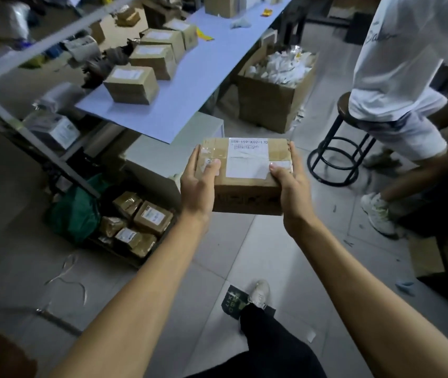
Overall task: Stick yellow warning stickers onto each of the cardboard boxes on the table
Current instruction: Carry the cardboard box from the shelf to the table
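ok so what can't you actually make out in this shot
- Head view: the small print on the white label of the brown cardboard box is blurred.
- Its underside is out of sight; the hands (left, right) cover its sides.
- Far table boxes: labels too small.

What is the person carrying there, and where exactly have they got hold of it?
A cardboard box, gripped at its two short ends: left hand on the left end, right hand on the right, thumbs on top.

brown box (247,199), white label (247,162), pale-blue table (190,85)
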A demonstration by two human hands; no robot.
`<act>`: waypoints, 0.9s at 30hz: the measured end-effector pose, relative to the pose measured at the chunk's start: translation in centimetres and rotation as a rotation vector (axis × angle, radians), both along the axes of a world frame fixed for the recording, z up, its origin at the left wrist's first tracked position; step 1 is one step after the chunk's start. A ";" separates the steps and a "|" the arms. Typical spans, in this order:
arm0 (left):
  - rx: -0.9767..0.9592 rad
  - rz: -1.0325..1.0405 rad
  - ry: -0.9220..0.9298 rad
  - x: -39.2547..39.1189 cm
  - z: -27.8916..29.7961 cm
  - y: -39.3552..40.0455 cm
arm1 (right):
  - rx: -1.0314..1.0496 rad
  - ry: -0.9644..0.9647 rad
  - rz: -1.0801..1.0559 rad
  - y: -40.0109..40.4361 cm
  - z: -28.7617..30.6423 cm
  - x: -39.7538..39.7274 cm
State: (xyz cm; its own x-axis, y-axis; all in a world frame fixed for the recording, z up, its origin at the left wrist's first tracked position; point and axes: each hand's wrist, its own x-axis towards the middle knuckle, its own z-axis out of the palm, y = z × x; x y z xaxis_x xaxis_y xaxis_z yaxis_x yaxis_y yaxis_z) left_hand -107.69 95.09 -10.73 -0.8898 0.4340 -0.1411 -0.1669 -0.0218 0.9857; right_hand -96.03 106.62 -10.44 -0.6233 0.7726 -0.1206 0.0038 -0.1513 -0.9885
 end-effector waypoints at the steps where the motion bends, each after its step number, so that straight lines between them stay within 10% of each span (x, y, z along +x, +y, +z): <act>1: -0.005 -0.019 0.008 -1.0 0.1 2.1 | 0.001 0.009 -0.006 2.0 0.1 -0.9; 27: -0.039 -0.173 0.015 -29.9 -1.7 42.1 | 0.019 0.001 -0.124 40.8 -1.3 -28.3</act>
